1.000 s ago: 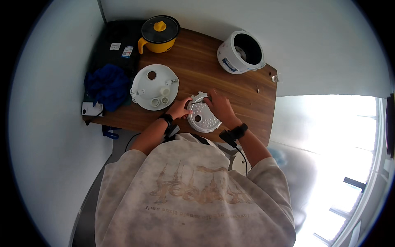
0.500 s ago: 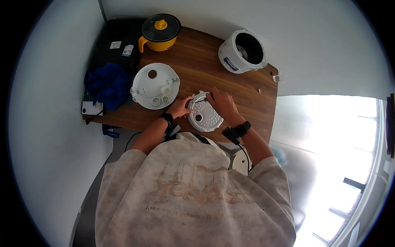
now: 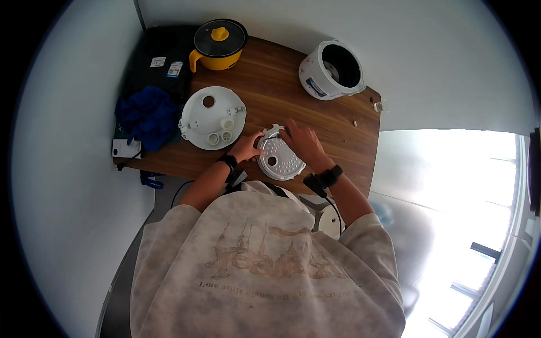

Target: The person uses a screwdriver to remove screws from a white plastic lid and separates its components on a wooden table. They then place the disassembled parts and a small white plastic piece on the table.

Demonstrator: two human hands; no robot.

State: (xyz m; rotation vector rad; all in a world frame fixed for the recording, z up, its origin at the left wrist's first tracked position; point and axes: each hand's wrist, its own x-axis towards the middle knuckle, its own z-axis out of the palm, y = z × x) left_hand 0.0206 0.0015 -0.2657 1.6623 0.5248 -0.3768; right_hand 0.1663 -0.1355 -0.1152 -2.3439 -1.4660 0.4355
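Near the table's front edge lies a round silver-grey inner lid plate (image 3: 283, 160), covered in small bumps, with one dark hole and tabs on its rim. Its left edge is gripped by my left hand (image 3: 246, 147), thumb and fingers on the rim. My right hand (image 3: 304, 143) is over the plate's upper right part, fingers closed. A thin dark rod (image 3: 273, 137) sticks out leftward from these fingers across the plate; its kind is too small to tell. To the left rests a white round lid shell (image 3: 217, 137) with a hole and small white round parts in it.
A yellow pot (image 3: 220, 59) with a dark lid stands at the back left, beside a black bag (image 3: 163, 59) and a crumpled blue cloth (image 3: 147, 114). At the back right is a white rice cooker body (image 3: 315, 76). A small clear container (image 3: 382, 106) sits at the right edge.
My right hand has shifted slightly left over the plate, and more of the thin rod's position shows. My left hand and the plate stay in place.
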